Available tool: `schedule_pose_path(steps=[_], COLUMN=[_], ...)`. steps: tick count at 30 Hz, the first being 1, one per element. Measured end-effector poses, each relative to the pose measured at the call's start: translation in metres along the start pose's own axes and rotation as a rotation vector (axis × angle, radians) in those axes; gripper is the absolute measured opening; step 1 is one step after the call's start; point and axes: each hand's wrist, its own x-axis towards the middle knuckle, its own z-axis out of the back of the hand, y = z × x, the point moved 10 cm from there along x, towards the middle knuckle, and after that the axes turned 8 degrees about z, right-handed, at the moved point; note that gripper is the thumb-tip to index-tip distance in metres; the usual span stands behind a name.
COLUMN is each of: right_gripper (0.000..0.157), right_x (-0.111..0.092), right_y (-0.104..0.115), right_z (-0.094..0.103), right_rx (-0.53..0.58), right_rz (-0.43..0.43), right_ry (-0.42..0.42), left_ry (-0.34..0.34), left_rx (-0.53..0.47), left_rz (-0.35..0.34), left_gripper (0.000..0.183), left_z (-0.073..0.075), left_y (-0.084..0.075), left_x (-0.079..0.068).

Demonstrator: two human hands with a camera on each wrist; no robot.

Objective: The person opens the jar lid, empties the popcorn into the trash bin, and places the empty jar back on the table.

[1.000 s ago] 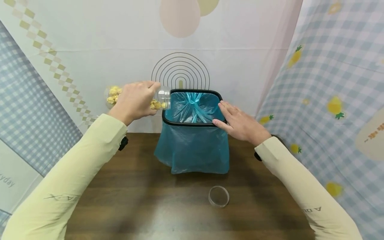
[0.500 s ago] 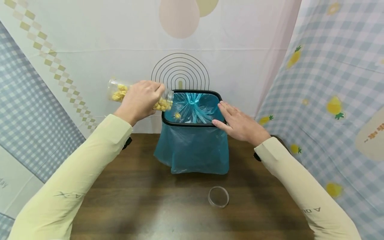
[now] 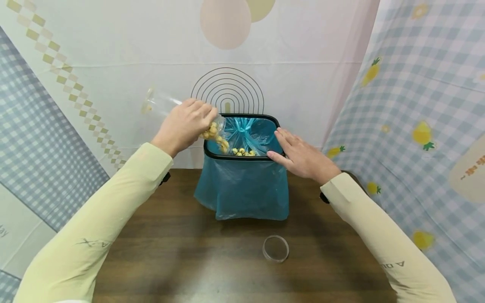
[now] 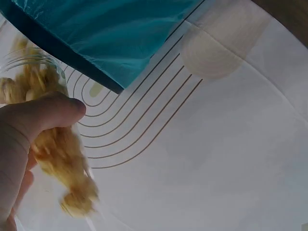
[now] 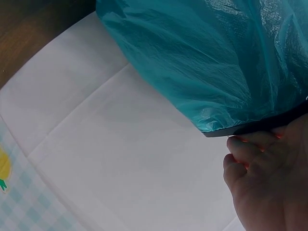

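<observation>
My left hand (image 3: 185, 125) grips a clear jar (image 3: 163, 103) around its body, tipped with its mouth down over the left side of the bin. Yellow popcorn (image 3: 223, 145) is falling from the mouth, and several pieces lie inside against the front wall. In the left wrist view, more popcorn (image 4: 60, 154) shows blurred within the jar, with my thumb across it. The trash bin has a black rim (image 3: 242, 158) and a blue plastic bag (image 3: 251, 189) folded over its outside. At the rim's right side, my right hand (image 3: 303, 158) rests with fingers extended.
A round clear lid (image 3: 275, 248) lies on the dark wooden table (image 3: 182, 252) in front of the bin. Behind stands a white patterned cloth (image 3: 132, 42); checked cloths (image 3: 428, 97) hang at both sides.
My left hand has moved right and tilted the jar more steeply. Popcorn has slid toward the mouth and dropped into the bin. The right hand has stayed at the rim.
</observation>
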Motion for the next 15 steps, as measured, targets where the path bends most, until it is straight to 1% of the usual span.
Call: schedule_pose_path(steps=[6,10,14,15], right_gripper=[0.093,0.092,0.092,0.092], right_x=[0.0,0.0,0.0,0.0], right_y=[-0.001,0.0,0.0,0.0], right_z=[-0.001,-0.001,-0.001,-0.001], right_rx=[0.005,0.012,0.007,0.005], right_rz=[0.004,0.008,0.008,0.009], right_ry=[0.001,0.001,0.005,0.007], left_ry=[-0.061,-0.086,-0.11,-0.12], left_rx=[0.086,0.17,0.227,0.239], left_rz=[-0.083,-0.134,-0.184,-0.194], left_gripper=[0.035,0.033,0.033,0.03], left_z=[0.005,0.003,0.001,0.0], left_y=[-0.011,-0.018,-0.026,-0.028], left_x=[0.005,0.007,0.008,0.008])
